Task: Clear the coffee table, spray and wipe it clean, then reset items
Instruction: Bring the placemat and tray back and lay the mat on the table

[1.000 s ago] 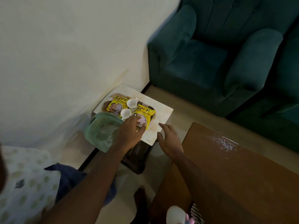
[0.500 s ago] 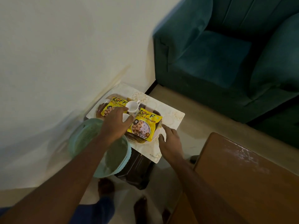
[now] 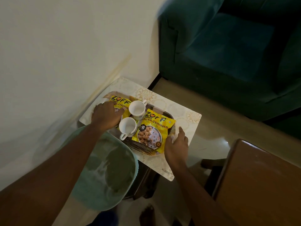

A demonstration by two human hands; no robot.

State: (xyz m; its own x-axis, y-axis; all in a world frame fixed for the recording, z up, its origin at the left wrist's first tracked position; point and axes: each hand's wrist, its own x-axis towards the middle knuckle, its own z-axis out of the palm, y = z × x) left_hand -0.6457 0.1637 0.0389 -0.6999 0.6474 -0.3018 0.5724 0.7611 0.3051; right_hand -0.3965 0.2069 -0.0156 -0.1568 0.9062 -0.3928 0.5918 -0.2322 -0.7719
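**Pretty sure this is somebody's living room**

The dead giveaway is the big teal armchair (image 3: 228,51) parked in the corner against a plain cream wall (image 3: 57,38). There's a polished wooden coffee table (image 3: 260,185) near it on a glossy pale floor (image 3: 206,128).

Just beside the chair is a small dark stand (image 3: 143,181) topped with a gold-patterned placemat (image 3: 187,121). On that sits a tray (image 3: 143,148) with two white teacups (image 3: 137,108) and two yellow soya chunk packets (image 3: 153,132). That's tea-and-snack stuff, very much the home kind.

A pale green plastic basin (image 3: 105,176) is close by, and a bare foot (image 3: 147,212) shows on the floor. Dim, cosy indoor light too.
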